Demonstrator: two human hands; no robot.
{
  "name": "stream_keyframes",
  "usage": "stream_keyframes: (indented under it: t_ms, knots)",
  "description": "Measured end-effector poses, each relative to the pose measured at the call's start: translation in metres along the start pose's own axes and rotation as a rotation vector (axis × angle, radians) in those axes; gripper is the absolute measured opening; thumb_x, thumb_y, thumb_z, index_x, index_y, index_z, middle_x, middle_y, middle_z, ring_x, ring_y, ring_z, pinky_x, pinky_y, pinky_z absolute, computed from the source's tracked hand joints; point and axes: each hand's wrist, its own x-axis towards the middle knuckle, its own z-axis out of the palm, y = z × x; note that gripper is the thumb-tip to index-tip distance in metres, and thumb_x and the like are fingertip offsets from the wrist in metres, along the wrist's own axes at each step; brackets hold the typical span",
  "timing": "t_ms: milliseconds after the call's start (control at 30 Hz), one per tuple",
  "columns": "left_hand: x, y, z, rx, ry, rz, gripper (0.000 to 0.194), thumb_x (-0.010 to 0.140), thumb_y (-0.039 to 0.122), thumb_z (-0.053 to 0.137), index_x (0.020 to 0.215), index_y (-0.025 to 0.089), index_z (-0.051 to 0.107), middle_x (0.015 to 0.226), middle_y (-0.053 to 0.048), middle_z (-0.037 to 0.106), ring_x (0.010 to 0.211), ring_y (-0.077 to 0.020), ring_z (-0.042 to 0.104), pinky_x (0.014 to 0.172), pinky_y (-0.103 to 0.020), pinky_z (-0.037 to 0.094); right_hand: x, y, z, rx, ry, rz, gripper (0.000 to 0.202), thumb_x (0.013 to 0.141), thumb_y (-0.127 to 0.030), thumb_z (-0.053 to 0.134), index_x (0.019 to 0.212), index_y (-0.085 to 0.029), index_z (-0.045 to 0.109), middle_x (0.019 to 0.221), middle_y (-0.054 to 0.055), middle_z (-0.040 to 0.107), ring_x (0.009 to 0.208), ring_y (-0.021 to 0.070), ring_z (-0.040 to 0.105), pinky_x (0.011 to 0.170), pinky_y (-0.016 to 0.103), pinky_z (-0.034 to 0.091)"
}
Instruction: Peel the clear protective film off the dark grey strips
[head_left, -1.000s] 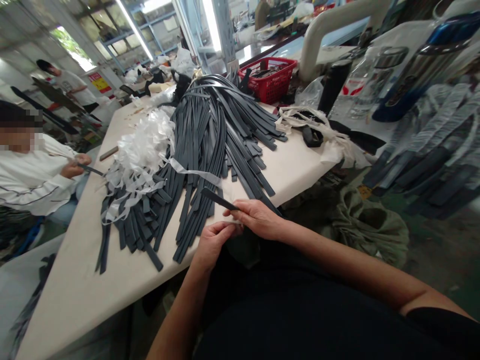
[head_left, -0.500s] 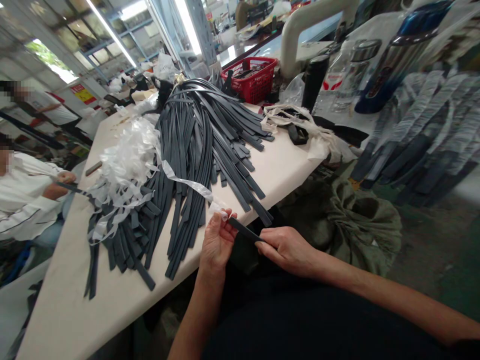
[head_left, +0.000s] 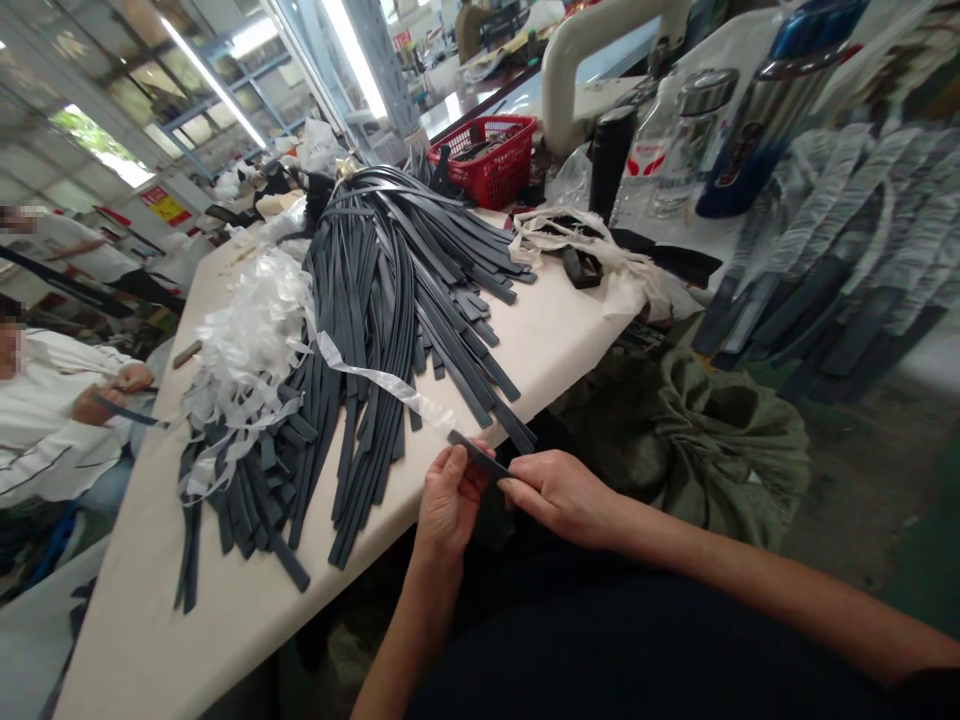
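Note:
A short dark grey strap [head_left: 482,459] spans both my hands just off the table's front edge. My right hand [head_left: 559,495] is closed around its nearer part. My left hand [head_left: 450,500] pinches the strap close to its far end, thumb up. From that end a thin white plastic ribbon [head_left: 382,386] trails across the table to a crumpled heap of white ribbon [head_left: 255,315]; how it joins the strap is hard to make out. Beyond my hands, a big bundle of dark grey straps [head_left: 367,290] fans over the pale table [head_left: 187,640].
Behind the bundle stands a red basket [head_left: 491,165]. Cream cloth strips [head_left: 600,250] lie at the right corner, near a blue flask [head_left: 780,110]. Plastic-wrapped straps [head_left: 832,260] hang at right above a green sack [head_left: 720,450]. At left a person [head_left: 67,420] handles a strap.
My left hand has slid down and right along the strap, baring its end and the ribbon there. The right hand keeps its grip. The view has shifted slightly.

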Motion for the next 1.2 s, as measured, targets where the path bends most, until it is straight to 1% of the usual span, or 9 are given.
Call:
stream_keyframes:
  t_ms: [133,267,400,567,700,800,900,1033,1200]
  knots:
    - [-0.002,-0.005,-0.008,-0.070,0.103,0.041,0.033,0.057,0.036,0.091,0.077,0.017,0.072,0.077,-0.001,0.076,0.068,-0.0127,0.069,0.065,-0.022,0.055,-0.010,0.005,-0.005,0.238,-0.115,0.046,0.033,0.097,-0.033,0.045,0.081,-0.014,0.068,0.064,0.000,0.059,0.056,0.0117,0.052,0.055,0.022,0.039]
    - [-0.002,0.008,-0.023,-0.151,0.245,0.153,0.036,0.051,0.033,0.093,0.076,0.019,0.073,0.080,-0.001,0.077,0.071,-0.0132,0.070,0.068,-0.023,0.056,-0.045,0.036,-0.001,0.454,-0.284,0.216,0.037,0.096,-0.045,0.047,0.089,-0.014,0.066,0.074,0.003,0.064,0.059,0.0123,0.057,0.054,0.021,0.043]
    - [-0.016,-0.008,-0.025,-0.058,0.160,0.122,0.030,0.060,0.034,0.090,0.078,0.015,0.076,0.083,-0.004,0.077,0.076,-0.0137,0.069,0.074,-0.024,0.055,-0.056,0.054,0.012,0.484,-0.264,0.366,0.046,0.097,-0.052,0.043,0.083,-0.013,0.064,0.069,0.003,0.062,0.053,0.0111,0.055,0.049,0.020,0.039]
    - [-0.034,-0.041,-0.015,0.135,0.009,0.055,0.028,0.075,0.033,0.079,0.092,0.012,0.078,0.089,-0.008,0.077,0.076,-0.0150,0.066,0.073,-0.025,0.051,-0.028,0.036,0.018,0.440,-0.195,0.223,0.046,0.098,-0.052,0.041,0.087,-0.014,0.064,0.073,0.003,0.062,0.058,0.0126,0.057,0.054,0.022,0.044]
    - [-0.033,-0.036,-0.024,0.183,0.110,0.170,0.030,0.075,0.036,0.078,0.096,0.014,0.078,0.094,-0.010,0.077,0.087,-0.0214,0.068,0.081,-0.031,0.052,-0.039,0.050,0.016,0.364,-0.255,0.136,0.043,0.098,-0.051,0.043,0.094,-0.015,0.066,0.082,0.004,0.065,0.068,0.0151,0.060,0.064,0.023,0.048]
    - [-0.032,-0.036,-0.034,0.174,0.152,0.208,0.029,0.075,0.037,0.077,0.095,0.016,0.079,0.096,-0.009,0.078,0.095,-0.0218,0.066,0.091,-0.033,0.049,-0.062,0.075,0.020,0.272,-0.270,0.183,0.052,0.099,-0.056,0.037,0.089,-0.015,0.067,0.078,0.005,0.065,0.068,0.0161,0.060,0.063,0.024,0.047]
    - [-0.036,-0.046,-0.035,0.260,0.071,0.121,0.029,0.077,0.037,0.077,0.096,0.016,0.079,0.096,-0.009,0.078,0.095,-0.0211,0.066,0.092,-0.031,0.047,-0.068,0.082,0.028,0.250,-0.274,0.228,0.059,0.099,-0.059,0.031,0.087,-0.014,0.067,0.072,0.005,0.065,0.063,0.0159,0.059,0.059,0.024,0.046]
    - [-0.043,-0.058,-0.028,0.353,-0.106,0.036,0.032,0.077,0.040,0.075,0.096,0.014,0.079,0.089,-0.007,0.077,0.085,-0.0206,0.065,0.084,-0.031,0.048,-0.050,0.066,0.033,0.254,-0.237,0.171,0.054,0.100,-0.057,0.034,0.081,-0.016,0.063,0.074,0.004,0.063,0.063,0.0145,0.058,0.059,0.022,0.045]
    - [-0.042,-0.059,-0.032,0.420,-0.053,0.097,0.035,0.076,0.044,0.075,0.097,0.015,0.079,0.094,-0.007,0.077,0.093,-0.0238,0.065,0.090,-0.033,0.047,-0.069,0.088,0.025,0.128,-0.256,0.135,0.048,0.099,-0.055,0.038,0.081,-0.018,0.063,0.074,0.002,0.063,0.066,0.0151,0.057,0.062,0.022,0.045]
